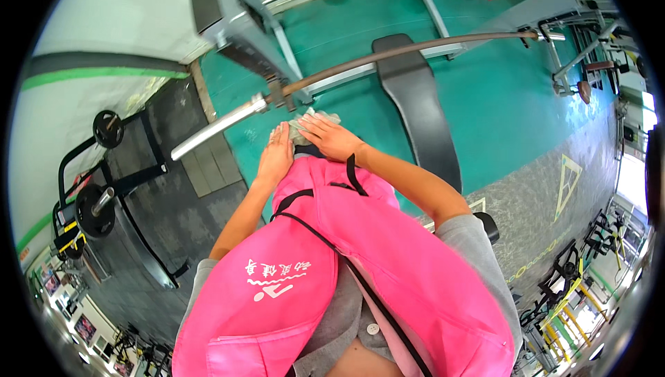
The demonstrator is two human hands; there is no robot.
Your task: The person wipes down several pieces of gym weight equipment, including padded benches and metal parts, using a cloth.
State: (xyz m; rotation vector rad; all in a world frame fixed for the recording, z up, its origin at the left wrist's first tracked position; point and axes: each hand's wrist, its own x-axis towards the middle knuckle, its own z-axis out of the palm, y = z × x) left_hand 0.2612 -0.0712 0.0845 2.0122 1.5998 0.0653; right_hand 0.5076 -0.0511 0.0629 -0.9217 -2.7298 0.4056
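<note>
A pale, greenish-white cloth [297,132] is bunched between my two hands, just in front of my body. My left hand [277,152] grips its left side, with the fingers fairly straight and close together. Across its top and right side lie the fingers of my right hand [331,138], closed on the cloth. My thumbs and the underside of the cloth are hidden. Just beyond my hands runs a long barbell [388,55], resting on the rack. Its bare silver sleeve [216,127] reaches out to the left of my left hand.
A black padded bench [415,103] stands right of my hands, under the barbell. The grey rack upright [239,37] rises just beyond them. At the left is a black frame with weight plates [95,211]. My pink vest [277,280] fills the near part of the view.
</note>
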